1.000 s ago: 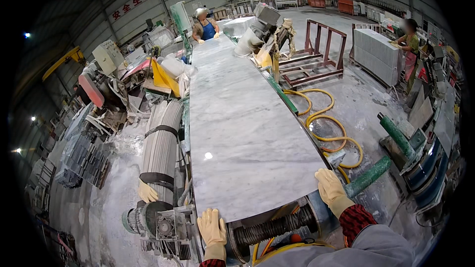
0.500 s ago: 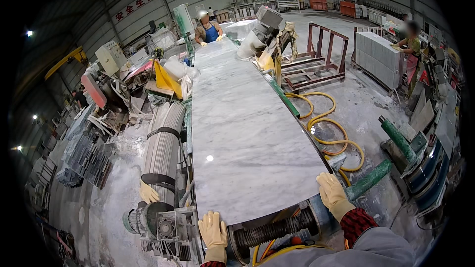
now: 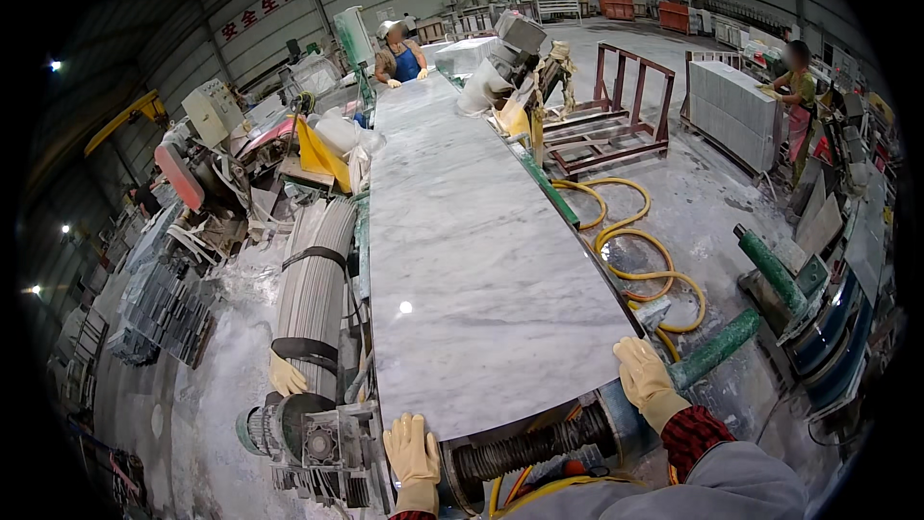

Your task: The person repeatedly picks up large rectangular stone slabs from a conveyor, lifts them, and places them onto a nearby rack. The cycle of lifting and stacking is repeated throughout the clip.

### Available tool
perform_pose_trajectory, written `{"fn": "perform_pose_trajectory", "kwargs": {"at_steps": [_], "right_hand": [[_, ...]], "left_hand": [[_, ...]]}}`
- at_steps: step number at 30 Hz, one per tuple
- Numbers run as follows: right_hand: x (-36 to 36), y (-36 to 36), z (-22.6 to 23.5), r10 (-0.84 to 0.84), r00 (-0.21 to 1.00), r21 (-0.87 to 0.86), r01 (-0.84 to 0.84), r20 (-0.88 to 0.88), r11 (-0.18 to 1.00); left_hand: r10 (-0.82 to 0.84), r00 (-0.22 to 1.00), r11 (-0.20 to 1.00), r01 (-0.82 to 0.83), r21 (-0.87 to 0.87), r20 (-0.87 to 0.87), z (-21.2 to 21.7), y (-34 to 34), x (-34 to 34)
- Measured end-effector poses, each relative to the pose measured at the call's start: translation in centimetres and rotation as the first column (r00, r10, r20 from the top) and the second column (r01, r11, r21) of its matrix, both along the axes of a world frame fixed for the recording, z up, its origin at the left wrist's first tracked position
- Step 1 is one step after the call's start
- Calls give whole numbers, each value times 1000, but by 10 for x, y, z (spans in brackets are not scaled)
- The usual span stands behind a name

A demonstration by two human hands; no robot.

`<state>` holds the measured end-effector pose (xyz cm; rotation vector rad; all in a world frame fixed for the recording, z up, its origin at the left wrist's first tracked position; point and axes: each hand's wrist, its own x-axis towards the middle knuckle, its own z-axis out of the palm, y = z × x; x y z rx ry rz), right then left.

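From the head view, both of the person's hands wear pale yellow work gloves. The left hand [image 3: 412, 450] lies flat with fingers stretched out and close together, its fingertips resting on the near edge of the long grey-veined marble slab [image 3: 472, 231]. The right hand [image 3: 643, 377] is likewise laid open, palm down on the slab's near right corner, fingers spread slightly and gripping nothing. A red checked cuff shows behind that wrist.

There is one slab, two gloved hands on it, and one ribbed black roller [image 3: 525, 448] just beneath the edge, between the two hands. The slab runs away from both hands toward the far end, where a second person in a blue apron [image 3: 402, 56] stands at it with gloved hands.

Left of the left hand sits a bundle of grey strips [image 3: 313, 294] bound by two dark straps, with one loose yellow glove [image 3: 286, 377] lying beside its near end. Right of the right hand, a yellow hose [image 3: 635, 241] coils on the wet floor, and two green cylinders [image 3: 717, 349] lie near it. A third person [image 3: 797, 77] stands well off to the right beside a stack of slabs.
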<state>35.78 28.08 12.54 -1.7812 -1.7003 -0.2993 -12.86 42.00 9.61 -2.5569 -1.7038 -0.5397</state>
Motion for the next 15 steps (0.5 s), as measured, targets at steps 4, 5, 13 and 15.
{"fn": "perform_pose_trajectory", "kwargs": {"at_steps": [4, 5, 13, 15], "right_hand": [[1, -10, -2, -71, 997, -65, 70, -23, 995], [0, -10, -4, -131, 990, -155, 123, -47, 980], [6, -4, -33, -73, 997, -46, 71, -31, 996], [8, -10, -28, -58, 998, -53, 56, -39, 997]], "left_hand": [[-92, 995, 995, 91, 32, 33, 21, 2, 13], [-151, 986, 988, 149, 44, 66, 26, 6, 19], [-187, 982, 971, 178, 158, 40, 35, -18, 4], [-168, 986, 971, 163, 175, 16, 23, -15, 1]]}}
